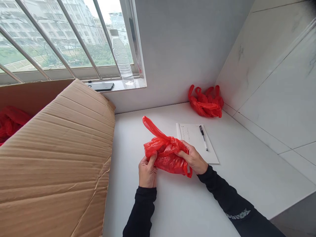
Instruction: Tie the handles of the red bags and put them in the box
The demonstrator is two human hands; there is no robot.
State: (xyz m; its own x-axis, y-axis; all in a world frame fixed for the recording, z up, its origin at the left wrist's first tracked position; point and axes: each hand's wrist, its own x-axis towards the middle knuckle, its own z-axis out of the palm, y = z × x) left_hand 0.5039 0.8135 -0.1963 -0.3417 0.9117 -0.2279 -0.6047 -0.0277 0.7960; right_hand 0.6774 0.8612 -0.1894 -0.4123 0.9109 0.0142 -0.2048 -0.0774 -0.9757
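A knotted red plastic bag [170, 161] is between my two hands, above the white tabletop [177, 207]. One tied handle sticks up to the upper left; what the bag contains cannot be made out. My left hand [148, 169] pinches its left side, thumb on top. On the right side, close to the knot, my right hand [194, 158] grips it with the fingers partly hidden behind. A sheet of paper [209, 144] with writing lies just beyond my right hand, and a black-capped pen [203, 138] rests on it.
More tied red bags [207, 103] sit in the far right corner. A large open cardboard box [56, 158] fills the left side, with red bags [13, 123] inside. On the windowsill stand a clear water bottle [122, 61] and a flat dark phone-like device [102, 86]. Tiled wall [278, 85] borders the right.
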